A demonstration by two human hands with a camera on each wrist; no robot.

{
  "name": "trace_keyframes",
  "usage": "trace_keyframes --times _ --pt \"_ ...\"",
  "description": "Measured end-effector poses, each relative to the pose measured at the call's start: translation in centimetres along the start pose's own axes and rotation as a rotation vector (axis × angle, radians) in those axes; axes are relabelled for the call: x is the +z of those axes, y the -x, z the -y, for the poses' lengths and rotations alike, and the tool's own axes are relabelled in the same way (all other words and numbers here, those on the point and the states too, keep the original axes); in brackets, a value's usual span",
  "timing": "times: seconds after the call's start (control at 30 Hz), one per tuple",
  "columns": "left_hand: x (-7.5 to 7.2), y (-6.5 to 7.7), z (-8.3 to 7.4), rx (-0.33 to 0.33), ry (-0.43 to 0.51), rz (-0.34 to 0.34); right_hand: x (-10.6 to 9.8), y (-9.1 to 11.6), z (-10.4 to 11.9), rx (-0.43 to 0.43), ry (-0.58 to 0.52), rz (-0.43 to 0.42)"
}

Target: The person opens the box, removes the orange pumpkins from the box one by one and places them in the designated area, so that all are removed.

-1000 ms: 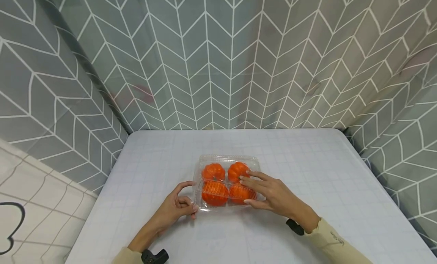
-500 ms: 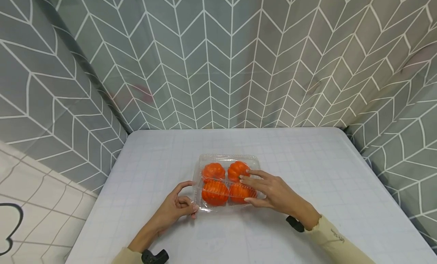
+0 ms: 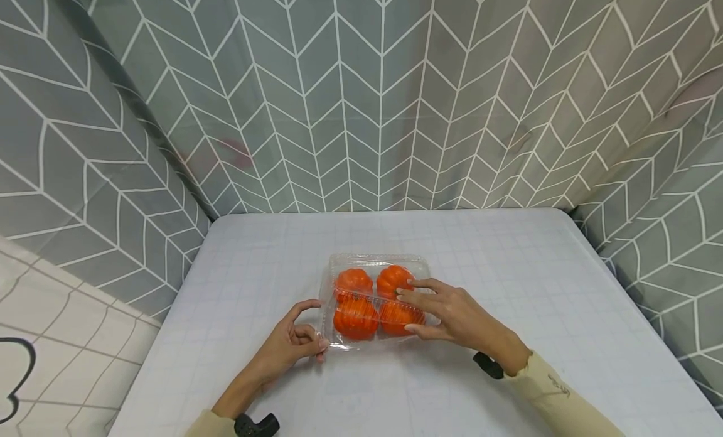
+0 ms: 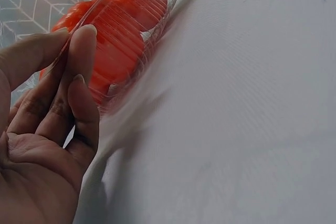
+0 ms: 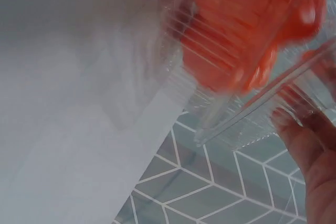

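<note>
A clear hinged plastic container (image 3: 378,259) sits near the middle of the white table, holding several orange ribbed mini pumpkins (image 3: 354,319). Its ridged transparent lid stands ajar over them. My left hand (image 3: 294,339) pinches the container's left rim; in the left wrist view, the thumb and fingertips (image 4: 84,35) meet at the thin plastic edge. My right hand (image 3: 452,314) reaches over the right side, its fingers extended on the lid and its thumb near the front. Through the right wrist view, the lid's rim (image 5: 262,93) crosses before the right fingers (image 5: 296,129), partly hiding them.
The white table (image 3: 271,255) extends around the container. Grey chevron-patterned curtains (image 3: 361,110) enclose the back and sides, and a white sheet (image 3: 73,349) hangs at the lower left. Black straps (image 3: 257,424) are on both wrists.
The head view shifts very slightly. The right hand edges up a little at the lid; the left hand and the pumpkins hold their places.
</note>
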State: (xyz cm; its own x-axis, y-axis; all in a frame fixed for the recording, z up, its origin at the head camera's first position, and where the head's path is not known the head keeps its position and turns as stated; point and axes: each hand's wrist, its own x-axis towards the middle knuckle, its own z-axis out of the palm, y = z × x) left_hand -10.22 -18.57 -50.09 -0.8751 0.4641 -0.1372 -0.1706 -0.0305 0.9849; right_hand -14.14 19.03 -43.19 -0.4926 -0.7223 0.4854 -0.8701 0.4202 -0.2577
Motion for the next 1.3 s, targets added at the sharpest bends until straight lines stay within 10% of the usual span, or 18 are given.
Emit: trace_keyframes --times 0.7,1.3 --pt "0.1 0.1 0.1 0.029 0.039 0.032 -1.7 -0.6 0.0 -0.065 -0.028 -0.07" --pt "0.4 0.1 -0.1 0.026 -0.039 -0.014 -3.2 -1.6 0.1 -0.061 -0.017 -0.301"
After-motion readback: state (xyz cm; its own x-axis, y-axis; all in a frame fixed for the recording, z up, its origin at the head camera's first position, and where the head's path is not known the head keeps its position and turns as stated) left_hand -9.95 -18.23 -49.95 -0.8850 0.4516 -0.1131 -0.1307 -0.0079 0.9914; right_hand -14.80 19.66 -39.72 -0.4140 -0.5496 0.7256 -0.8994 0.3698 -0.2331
